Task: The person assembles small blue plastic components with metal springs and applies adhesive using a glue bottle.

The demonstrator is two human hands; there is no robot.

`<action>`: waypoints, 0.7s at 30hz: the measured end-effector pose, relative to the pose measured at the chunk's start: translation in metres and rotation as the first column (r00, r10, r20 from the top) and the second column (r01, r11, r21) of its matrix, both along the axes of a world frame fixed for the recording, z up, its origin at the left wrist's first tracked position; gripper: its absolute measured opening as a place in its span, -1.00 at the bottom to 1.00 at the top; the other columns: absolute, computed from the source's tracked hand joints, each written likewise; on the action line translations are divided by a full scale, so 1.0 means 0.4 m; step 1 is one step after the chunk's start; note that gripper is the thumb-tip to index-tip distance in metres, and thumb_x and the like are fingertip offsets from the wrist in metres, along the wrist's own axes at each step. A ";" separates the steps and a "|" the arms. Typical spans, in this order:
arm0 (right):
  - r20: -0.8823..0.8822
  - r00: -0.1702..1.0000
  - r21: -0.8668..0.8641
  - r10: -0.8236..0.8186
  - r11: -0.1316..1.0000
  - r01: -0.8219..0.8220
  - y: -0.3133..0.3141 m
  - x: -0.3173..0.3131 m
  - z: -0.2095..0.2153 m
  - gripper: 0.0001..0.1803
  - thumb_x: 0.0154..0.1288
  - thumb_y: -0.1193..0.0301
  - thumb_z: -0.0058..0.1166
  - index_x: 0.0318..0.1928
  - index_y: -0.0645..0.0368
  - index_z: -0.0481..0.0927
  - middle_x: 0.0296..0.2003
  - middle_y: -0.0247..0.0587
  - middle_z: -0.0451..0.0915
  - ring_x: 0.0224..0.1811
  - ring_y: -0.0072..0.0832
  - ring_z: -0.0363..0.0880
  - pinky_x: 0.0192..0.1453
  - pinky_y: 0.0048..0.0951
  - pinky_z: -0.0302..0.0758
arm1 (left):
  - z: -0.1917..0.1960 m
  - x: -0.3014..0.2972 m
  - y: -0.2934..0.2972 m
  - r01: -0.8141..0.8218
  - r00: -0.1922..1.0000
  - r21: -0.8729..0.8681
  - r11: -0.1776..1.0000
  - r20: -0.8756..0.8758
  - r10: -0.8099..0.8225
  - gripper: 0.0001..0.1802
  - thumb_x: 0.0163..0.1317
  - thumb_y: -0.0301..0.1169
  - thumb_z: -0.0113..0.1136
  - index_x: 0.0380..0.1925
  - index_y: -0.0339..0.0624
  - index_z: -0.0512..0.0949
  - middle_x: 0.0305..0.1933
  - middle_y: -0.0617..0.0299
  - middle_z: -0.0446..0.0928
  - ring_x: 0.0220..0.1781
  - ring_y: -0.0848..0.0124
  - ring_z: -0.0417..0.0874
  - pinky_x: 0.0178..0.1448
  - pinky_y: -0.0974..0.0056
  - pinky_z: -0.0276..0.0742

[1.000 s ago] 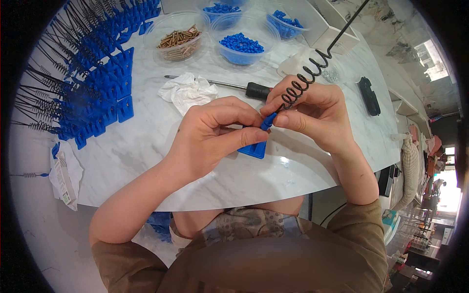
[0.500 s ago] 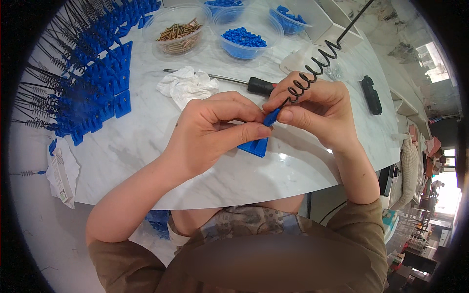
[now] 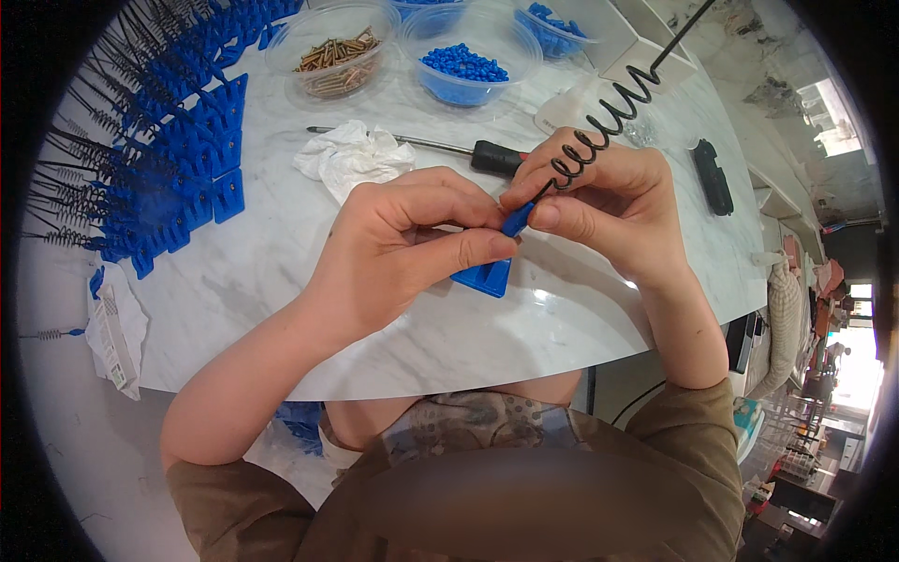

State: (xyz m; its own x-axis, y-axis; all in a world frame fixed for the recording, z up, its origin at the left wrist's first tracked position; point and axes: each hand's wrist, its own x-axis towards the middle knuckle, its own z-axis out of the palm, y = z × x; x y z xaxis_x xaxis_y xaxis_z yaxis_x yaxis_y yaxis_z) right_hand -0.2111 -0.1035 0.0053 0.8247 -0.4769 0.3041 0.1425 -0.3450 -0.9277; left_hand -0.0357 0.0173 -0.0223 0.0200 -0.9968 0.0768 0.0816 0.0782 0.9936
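Observation:
My left hand (image 3: 398, 229) is closed, thumb and fingers pinching a blue plastic clamp (image 3: 485, 278) whose flat end sticks out below the thumb. A slim blue piece (image 3: 515, 223) rises between both hands' fingertips; whether it is part of the clamp I cannot tell. Up from it runs a black coiled wire (image 3: 684, 36), straight at its far end and slanting to the upper right. The thumb and fingers of my right hand (image 3: 618, 201) close around the wire's lower end, where it meets the blue piece. The fingers hide the joint itself.
Behind my hands lie a crumpled tissue (image 3: 354, 161) and a black-handled screwdriver (image 3: 494, 157). Plastic bowls hold brass-coloured screws (image 3: 337, 56) and small blue parts (image 3: 464, 62). Rows of blue clamps with coiled wires (image 3: 192, 159) fill the left. A black object (image 3: 713, 178) lies right.
Both hands keep their grip at nearly the same spot, and the clamp and wire have shifted only slightly. The view has moved a little.

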 end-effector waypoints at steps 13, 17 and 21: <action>-0.002 1.000 -0.005 0.011 1.000 -0.011 -0.001 -0.001 0.001 -0.90 0.06 0.59 0.30 -0.41 0.34 0.63 -0.41 -0.22 0.61 -0.27 -0.51 0.56 -0.14 -0.51 0.49 | -0.002 -0.002 0.000 -0.014 1.000 -0.049 0.999 -0.006 0.014 -0.88 0.02 -0.58 0.36 -0.40 -0.34 0.64 -0.25 0.15 0.57 -0.16 0.46 0.55 -0.06 0.40 0.43; -0.010 1.000 -0.016 0.010 1.000 -0.010 -0.001 -0.002 0.001 -0.90 0.06 0.60 0.30 -0.40 0.34 0.64 -0.40 -0.21 0.61 -0.27 -0.51 0.55 -0.15 -0.52 0.48 | -0.001 0.000 0.000 -0.002 1.000 -0.048 0.999 0.023 0.003 -0.88 0.02 -0.58 0.36 -0.40 -0.34 0.65 -0.25 0.16 0.57 -0.17 0.46 0.55 -0.07 0.41 0.43; -0.007 1.000 -0.049 0.020 0.999 -0.021 -0.003 -0.002 0.003 -0.90 0.06 0.60 0.30 -0.38 0.34 0.64 -0.39 -0.21 0.62 -0.27 -0.51 0.55 -0.15 -0.52 0.48 | -0.009 -0.001 0.001 -0.015 1.000 -0.059 0.998 0.013 0.016 -0.88 0.02 -0.59 0.35 -0.39 -0.34 0.65 -0.24 0.17 0.57 -0.17 0.47 0.55 -0.08 0.41 0.43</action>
State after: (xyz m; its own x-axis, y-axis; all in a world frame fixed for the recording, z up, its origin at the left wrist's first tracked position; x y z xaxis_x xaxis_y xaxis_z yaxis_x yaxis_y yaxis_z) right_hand -0.2120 -0.1047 0.0064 0.8361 -0.4447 0.3212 0.1441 -0.3869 -0.9108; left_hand -0.0360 0.0178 -0.0257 0.0341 -0.9901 0.1359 0.0669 0.1379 0.9882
